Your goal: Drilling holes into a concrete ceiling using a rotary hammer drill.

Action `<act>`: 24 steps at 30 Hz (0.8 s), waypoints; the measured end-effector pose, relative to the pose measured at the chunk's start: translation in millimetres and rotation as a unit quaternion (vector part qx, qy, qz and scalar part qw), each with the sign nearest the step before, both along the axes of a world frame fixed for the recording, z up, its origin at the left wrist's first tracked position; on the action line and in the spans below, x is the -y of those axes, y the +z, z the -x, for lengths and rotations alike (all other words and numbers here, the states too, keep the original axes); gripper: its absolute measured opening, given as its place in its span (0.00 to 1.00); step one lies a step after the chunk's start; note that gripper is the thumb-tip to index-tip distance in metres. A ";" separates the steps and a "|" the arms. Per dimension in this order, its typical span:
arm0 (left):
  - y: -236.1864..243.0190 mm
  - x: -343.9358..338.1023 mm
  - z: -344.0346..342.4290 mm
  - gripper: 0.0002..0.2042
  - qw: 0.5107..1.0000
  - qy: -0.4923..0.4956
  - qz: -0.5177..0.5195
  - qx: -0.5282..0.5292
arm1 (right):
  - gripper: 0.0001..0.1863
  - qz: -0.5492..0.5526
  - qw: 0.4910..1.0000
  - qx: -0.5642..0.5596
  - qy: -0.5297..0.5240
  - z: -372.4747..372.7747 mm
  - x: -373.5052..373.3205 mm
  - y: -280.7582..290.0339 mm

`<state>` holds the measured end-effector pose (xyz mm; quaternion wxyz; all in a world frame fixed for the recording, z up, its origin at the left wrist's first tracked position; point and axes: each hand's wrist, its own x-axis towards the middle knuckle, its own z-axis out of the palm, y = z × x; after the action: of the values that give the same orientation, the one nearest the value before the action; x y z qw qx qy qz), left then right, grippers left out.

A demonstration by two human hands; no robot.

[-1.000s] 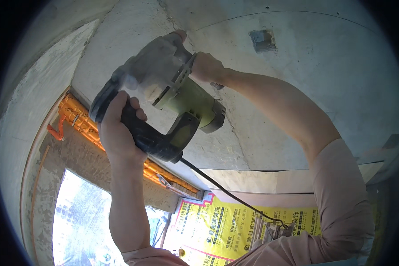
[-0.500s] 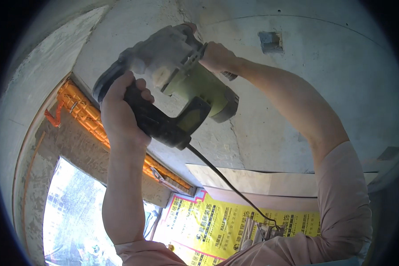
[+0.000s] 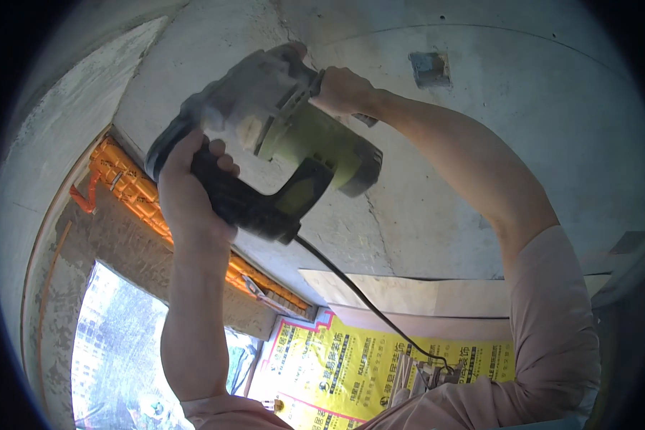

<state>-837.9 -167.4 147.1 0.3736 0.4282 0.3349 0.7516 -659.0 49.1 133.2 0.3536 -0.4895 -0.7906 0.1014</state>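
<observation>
Left hand [image 3: 186,188] closed around the black rear handle of a large green-and-black corded power tool [image 3: 322,143]; right hand [image 3: 344,92] wrapped round a side grip farther forward, only the grip's dark end showing below the palm. Tool is therefore slung between the two hands, nose raised beyond them toward a bare grey concrete surface [image 3: 451,193]. Trigger covered; cannot tell whether pressed. Progress, judged: work on the concrete appears under way, not finished, since both hands hold the tool up at it. Nose tip and any bit not discernible, so contact, depth reached and amount left cannot be told. Already present: a square recess [image 3: 430,69] cut in the concrete, just beyond the right hand; its origin unknown. Also noted: a thin jagged crack [image 3: 374,218] below the right hand; black rubbery cable [image 3: 358,290] trailing down from the handle below the left hand.
</observation>
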 end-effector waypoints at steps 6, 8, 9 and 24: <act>3.9 1.1 4.4 0.05 1.000 -0.022 -0.012 0.008 | 0.16 0.020 0.999 0.041 0.020 -1.8 -1.0 -0.7; 6.1 0.5 1.9 0.06 1.000 -0.013 -0.001 0.008 | 0.16 -0.011 0.999 0.031 0.003 -0.2 -0.5 -5.2; 8.3 0.3 0.4 0.06 1.000 -0.018 -0.005 -0.003 | 0.16 -0.032 0.999 0.019 -0.010 0.9 -0.5 -6.3; 0.2 -1.0 9.2 0.04 0.984 0.088 -0.018 -0.152 | 0.23 -0.002 0.990 -0.139 -0.020 44.9 -14.2 -45.3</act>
<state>-847.1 -166.4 147.2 0.2427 0.5130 0.4106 0.7137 -703.8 63.3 87.9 0.4631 -0.4858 -0.7239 0.1596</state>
